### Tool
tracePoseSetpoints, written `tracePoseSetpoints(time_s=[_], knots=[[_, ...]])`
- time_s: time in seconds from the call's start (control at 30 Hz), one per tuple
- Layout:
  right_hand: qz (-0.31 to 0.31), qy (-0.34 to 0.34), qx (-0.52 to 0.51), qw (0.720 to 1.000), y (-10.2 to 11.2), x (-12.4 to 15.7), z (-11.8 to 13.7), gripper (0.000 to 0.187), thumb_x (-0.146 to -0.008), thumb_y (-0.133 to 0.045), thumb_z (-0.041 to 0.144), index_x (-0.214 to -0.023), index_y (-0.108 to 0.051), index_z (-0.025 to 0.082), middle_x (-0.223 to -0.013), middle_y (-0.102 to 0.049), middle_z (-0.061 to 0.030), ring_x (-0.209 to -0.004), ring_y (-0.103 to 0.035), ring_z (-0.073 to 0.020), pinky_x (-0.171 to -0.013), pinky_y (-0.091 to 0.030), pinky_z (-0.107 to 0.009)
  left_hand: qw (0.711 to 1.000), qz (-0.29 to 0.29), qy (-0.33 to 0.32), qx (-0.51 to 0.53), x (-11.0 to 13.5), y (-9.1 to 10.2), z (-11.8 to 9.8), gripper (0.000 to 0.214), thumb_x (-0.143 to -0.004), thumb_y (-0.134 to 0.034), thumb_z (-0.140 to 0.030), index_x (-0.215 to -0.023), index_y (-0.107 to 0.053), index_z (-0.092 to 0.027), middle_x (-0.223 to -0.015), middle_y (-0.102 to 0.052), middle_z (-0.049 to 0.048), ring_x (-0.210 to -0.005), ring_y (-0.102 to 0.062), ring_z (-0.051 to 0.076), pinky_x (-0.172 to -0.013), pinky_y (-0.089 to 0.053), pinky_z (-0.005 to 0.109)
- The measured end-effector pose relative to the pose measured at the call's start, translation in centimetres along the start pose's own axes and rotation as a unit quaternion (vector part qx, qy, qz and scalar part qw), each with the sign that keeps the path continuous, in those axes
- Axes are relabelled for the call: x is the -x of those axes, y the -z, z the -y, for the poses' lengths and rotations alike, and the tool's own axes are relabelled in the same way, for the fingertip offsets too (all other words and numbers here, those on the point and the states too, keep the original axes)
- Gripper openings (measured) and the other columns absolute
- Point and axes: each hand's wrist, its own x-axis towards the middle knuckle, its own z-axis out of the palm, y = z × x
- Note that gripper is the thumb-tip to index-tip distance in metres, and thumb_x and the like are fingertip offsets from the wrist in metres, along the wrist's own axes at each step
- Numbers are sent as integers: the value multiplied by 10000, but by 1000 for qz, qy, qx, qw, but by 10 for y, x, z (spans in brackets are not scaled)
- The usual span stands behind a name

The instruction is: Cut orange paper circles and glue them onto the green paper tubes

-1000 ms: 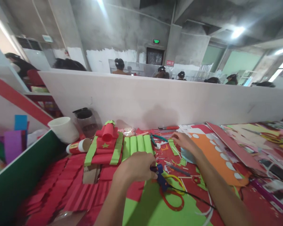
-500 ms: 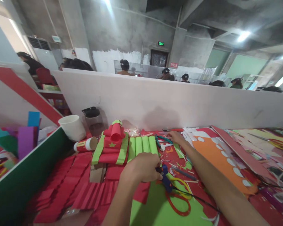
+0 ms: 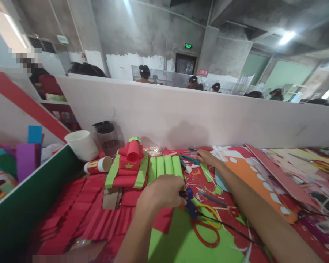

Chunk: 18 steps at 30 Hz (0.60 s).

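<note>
My left hand (image 3: 167,191) is closed around a blue glue gun (image 3: 191,206), whose black cord trails to the lower right. Beneath the gun lie scissors (image 3: 205,233) with red and yellow handles and a light green sheet (image 3: 178,244). At the back, my right hand (image 3: 205,157) has its fingers drawn together; what they hold, if anything, is too small to make out. Beside those fingers rest teal-handled pliers (image 3: 190,160). Left of them are several green paper rolls (image 3: 164,166) and a red and green paper model (image 3: 128,166) bearing a yellow star.
Folded red paper strips (image 3: 79,204) cover the left side. A glue bottle (image 3: 97,165), a white cup (image 3: 82,146) and a lidded clear jug (image 3: 106,138) stand behind them. A white partition (image 3: 159,113) closes the back. An orange sheet (image 3: 246,179) lies right.
The view has shifted slightly. My right hand has moved a little among the items at the back; my left hand keeps hold of the glue gun almost in place.
</note>
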Motion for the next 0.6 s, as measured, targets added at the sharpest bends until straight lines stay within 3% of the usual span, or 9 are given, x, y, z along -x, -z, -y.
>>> tracePoseSetpoints(time_s=[0.6], knots=[[-28, 22, -64, 997, 6, -3, -6, 190, -958, -470, 296, -878, -603, 186, -818, -668, -54, -727, -559, -187, -706, -389, -278, 1000, 9, 5, -5, -7, -8, -4, 211, -723, -711, -397, -843, -724, -223, -838, -740, 81, -749, -682, 254, -533, -392, 281]])
